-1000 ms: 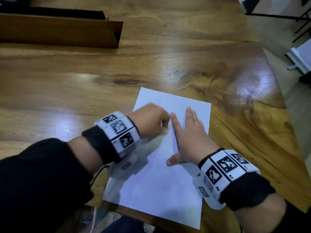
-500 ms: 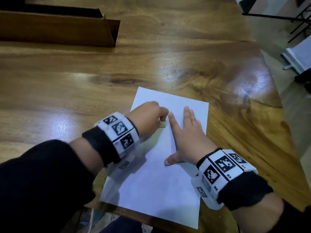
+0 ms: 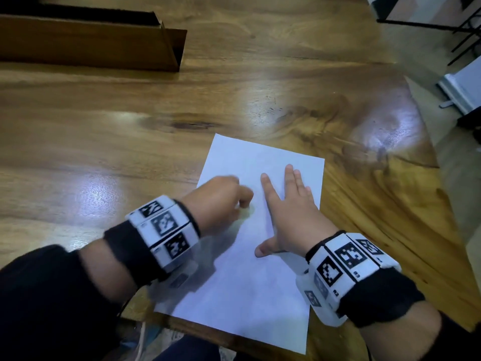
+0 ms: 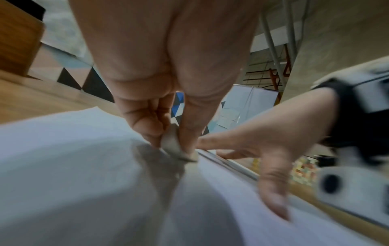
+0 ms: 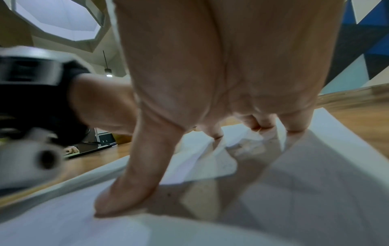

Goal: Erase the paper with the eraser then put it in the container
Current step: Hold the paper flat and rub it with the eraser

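A white sheet of paper (image 3: 250, 277) lies on the wooden table (image 3: 130, 157) near its front edge. My left hand (image 3: 221, 201) pinches a small pale eraser (image 4: 175, 146) between thumb and fingers, its tip pressed on the paper (image 4: 73, 166). In the head view the eraser (image 3: 247, 211) barely shows under the blurred fist. My right hand (image 3: 289, 207) lies flat on the right half of the sheet, fingers spread and straight. The right wrist view shows its thumb and fingertips (image 5: 130, 191) pressing on the paper (image 5: 315, 183).
A long wooden container (image 3: 91, 45) with a dark inside stands at the table's far left. The table's right edge runs diagonally, with floor and dark metal legs (image 3: 463, 35) beyond it. The paper's near end overhangs the table's front edge.
The left hand with the eraser has rubbed back and forth on the paper, now slightly left of and nearer than a second ago. The right hand has stayed flat in place.
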A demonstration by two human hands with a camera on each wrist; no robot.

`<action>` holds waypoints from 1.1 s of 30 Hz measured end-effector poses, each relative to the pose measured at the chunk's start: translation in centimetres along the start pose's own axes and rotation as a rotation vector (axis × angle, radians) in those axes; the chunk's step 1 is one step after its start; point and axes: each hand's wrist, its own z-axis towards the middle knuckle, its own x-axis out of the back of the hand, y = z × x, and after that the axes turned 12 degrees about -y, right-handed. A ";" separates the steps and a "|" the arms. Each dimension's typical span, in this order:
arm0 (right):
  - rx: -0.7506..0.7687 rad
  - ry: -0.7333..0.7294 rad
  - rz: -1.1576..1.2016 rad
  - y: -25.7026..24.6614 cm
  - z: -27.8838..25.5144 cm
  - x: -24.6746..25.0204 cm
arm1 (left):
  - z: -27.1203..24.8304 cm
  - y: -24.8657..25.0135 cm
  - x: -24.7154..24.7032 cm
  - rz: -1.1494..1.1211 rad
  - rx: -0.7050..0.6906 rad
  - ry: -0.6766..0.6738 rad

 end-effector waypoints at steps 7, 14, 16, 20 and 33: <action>-0.006 0.010 -0.001 -0.1 0.1 0.0 | 0.6 0.6 1.7 0.038 -0.004 -0.153; -0.003 0.011 0.006 0.0 0.1 -0.1 | -0.3 -0.2 -0.4 0.012 -0.008 0.077; -0.002 0.008 0.010 0.0 0.0 -0.1 | -1.6 -0.3 -0.6 0.047 -0.019 -0.098; -0.012 0.005 0.001 -0.2 -0.1 0.1 | 0.3 -0.3 1.9 0.052 0.026 -0.226; -0.011 -0.009 0.008 -0.4 -0.2 0.3 | -3.5 -0.5 -1.4 0.019 0.032 -0.092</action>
